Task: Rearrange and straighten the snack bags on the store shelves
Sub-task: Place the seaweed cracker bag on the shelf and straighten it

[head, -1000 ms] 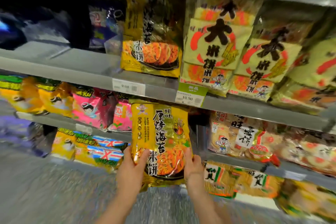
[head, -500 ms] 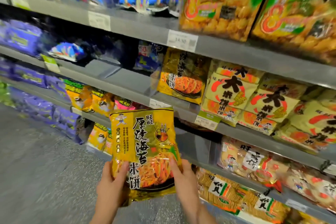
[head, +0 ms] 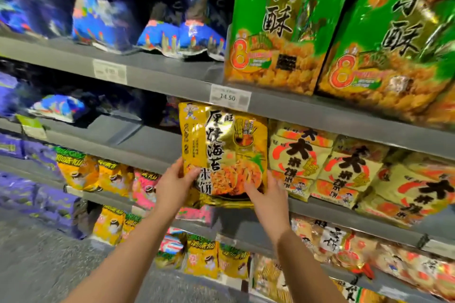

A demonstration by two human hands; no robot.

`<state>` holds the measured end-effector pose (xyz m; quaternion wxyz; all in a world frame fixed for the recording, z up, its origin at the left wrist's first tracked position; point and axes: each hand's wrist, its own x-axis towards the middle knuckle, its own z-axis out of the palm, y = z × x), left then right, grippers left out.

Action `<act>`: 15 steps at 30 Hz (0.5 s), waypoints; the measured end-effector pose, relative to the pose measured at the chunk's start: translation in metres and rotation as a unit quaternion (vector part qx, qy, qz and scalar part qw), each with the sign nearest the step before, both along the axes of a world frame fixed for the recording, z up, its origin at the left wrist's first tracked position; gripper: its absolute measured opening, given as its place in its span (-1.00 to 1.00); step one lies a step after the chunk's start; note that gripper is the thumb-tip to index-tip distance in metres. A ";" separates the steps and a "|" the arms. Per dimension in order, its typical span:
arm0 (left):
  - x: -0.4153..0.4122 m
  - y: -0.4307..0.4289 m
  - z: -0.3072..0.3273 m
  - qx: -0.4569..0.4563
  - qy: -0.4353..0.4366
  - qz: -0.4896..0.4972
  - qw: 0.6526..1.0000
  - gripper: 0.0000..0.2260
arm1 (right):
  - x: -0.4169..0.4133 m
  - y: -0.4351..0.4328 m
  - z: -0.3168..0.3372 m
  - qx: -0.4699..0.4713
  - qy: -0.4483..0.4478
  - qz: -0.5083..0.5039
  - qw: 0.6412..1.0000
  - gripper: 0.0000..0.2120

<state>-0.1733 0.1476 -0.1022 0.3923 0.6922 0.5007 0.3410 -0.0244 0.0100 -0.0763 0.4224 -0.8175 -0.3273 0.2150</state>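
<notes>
A golden-yellow rice cracker bag [head: 222, 150] with black lettering stands upright at the front of the middle grey shelf [head: 152, 145], held by both hands. My left hand [head: 173, 183] grips its lower left corner with the thumb on the front. My right hand [head: 267, 190] grips its lower right corner. The bag's top edge reaches up to the price tag [head: 230, 97] of the shelf above. Right beside it stand pale yellow rice cracker bags [head: 298, 157] with red circles.
Large green snack bags [head: 278, 22] fill the upper shelf at right, blue bags [head: 182, 34] at left. A blue bag [head: 57, 107] lies flat on the middle shelf's left part. Lower shelves hold yellow and pink bags [head: 110, 177]. Grey floor [head: 37, 265] lies at lower left.
Both hands have lifted the golden bag from below the lower shelf up and right to the middle shelf, covering the same-type bag that stood there. The view tilted upward.
</notes>
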 end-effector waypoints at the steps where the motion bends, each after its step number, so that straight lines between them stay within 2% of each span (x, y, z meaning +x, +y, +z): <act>1: 0.009 0.009 0.002 -0.001 -0.002 -0.008 1.000 -0.70 | 0.002 0.004 0.002 -0.002 -0.018 -0.011 1.000 -0.32; 4: 0.034 0.027 0.009 0.011 0.003 -0.023 1.000 -0.64 | 0.004 0.015 0.004 -0.013 -0.042 -0.030 0.999 -0.28; 9: 0.060 0.048 0.007 0.042 -0.047 -0.087 0.994 -0.22 | -0.011 0.036 0.002 0.028 0.021 -0.009 0.999 -0.20; 12: 0.069 0.054 0.000 0.066 -0.004 -0.063 0.996 0.02 | -0.013 0.057 -0.003 0.032 0.040 -0.008 0.999 -0.15; 15: 0.073 0.050 -0.006 0.104 0.047 -0.044 0.993 0.05 | -0.010 0.075 -0.005 0.041 0.060 -0.017 0.997 -0.15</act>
